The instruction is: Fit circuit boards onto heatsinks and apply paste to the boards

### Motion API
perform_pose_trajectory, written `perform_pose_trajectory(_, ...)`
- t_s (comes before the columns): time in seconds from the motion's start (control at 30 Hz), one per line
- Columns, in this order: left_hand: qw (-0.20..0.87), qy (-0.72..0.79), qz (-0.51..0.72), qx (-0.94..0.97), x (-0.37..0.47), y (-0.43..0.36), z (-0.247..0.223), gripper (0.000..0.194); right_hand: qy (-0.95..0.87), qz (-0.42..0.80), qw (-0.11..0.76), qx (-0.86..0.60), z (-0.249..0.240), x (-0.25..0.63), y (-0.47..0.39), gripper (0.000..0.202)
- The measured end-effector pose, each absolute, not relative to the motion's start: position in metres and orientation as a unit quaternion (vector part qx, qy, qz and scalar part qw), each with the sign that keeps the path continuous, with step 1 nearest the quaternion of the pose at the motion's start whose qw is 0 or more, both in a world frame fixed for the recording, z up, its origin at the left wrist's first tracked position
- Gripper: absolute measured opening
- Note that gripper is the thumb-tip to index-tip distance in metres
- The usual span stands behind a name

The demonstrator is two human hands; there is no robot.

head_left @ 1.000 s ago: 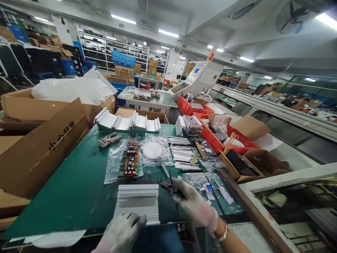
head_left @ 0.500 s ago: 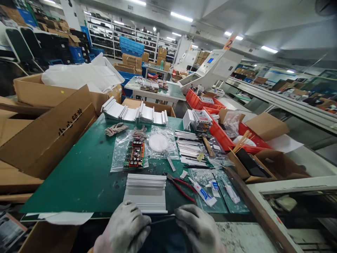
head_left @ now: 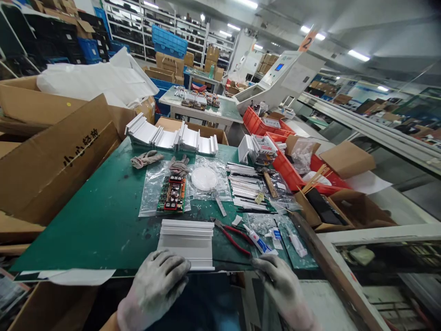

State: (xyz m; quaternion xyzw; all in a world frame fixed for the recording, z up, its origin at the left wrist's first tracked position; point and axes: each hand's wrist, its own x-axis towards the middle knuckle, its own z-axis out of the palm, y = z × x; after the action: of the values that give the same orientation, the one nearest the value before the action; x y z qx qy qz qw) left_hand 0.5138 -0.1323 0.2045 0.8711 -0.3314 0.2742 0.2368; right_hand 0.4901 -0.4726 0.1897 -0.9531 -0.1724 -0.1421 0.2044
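Note:
A silver-white ribbed metal profile [head_left: 188,239] lies at the front edge of the green table. My left hand [head_left: 156,287], in a greyish-white glove, is at its front left corner, fingers loosely bent and overlapping the metal; whether it presses there I cannot tell. From the profile's right end a thin black strip [head_left: 232,262] runs to my right hand [head_left: 280,285]. That gloved hand pinches the strip's right end. Red-handled pliers [head_left: 236,238] lie just behind the strip. Beside them are a blue-and-white glue tube [head_left: 258,240] and another small tube [head_left: 276,233].
Behind the profile are a circuit board [head_left: 172,194] on clear plastic, a white disc [head_left: 204,178], several metal strips [head_left: 246,184] and a hammer [head_left: 270,184]. More profiles [head_left: 168,135] line the far edge. Cardboard [head_left: 69,151] stands left, red bins [head_left: 289,168] right.
My hands have moved apart, the right one outward to the right. The strip, earlier between both hands in front of the table edge, now reaches from the profile's right end to my right hand.

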Motion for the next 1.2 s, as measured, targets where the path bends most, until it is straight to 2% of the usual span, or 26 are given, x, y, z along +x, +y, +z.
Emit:
perform_pose_trajectory(0.3, 0.2, -0.352, 0.282, 0.87, 0.518, -0.134, 0.184, 0.016, -0.189, -0.106, 0.186, -0.958, 0.187, 0.497, -0.468, 0.027)
perform_pose_trajectory(0.43, 0.206, -0.356, 0.293, 0.863, 0.52, -0.135, 0.185, 0.02, -0.208, -0.073, 0.215, -0.951, 0.192, 0.506, -0.443, 0.026)
perform_pose_trajectory(0.53, 0.2, -0.376, 0.288, 0.858, 0.521, -0.137, 0.188, 0.024, -0.224, -0.032, 0.263, -0.938, 0.197, 0.512, -0.411, 0.028)
perform_pose_trajectory(0.67, 0.184, -0.392, 0.276, 0.858, 0.522, -0.13, 0.191, 0.024, -0.254, 0.031, 0.383, -0.888, 0.208, 0.521, -0.38, 0.036)
perform_pose_trajectory(0.8, 0.159, -0.373, 0.275, 0.872, 0.522, -0.11, 0.195, 0.02, -0.219, 0.115, 0.464, -0.85, 0.219, 0.53, -0.378, 0.031)
perform_pose_trajectory(1.0, 0.203, -0.37, 0.278, 0.863, 0.521, -0.112, 0.198, 0.019, -0.112, 0.226, 0.454, -0.855, 0.223, 0.553, -0.38, 0.019)
perform_pose_trajectory(1.2, 0.276, -0.371, 0.241, 0.853, 0.517, -0.132, 0.191, 0.021, -0.1, 0.289, 0.432, -0.848, 0.234, 0.571, -0.371, 0.01)
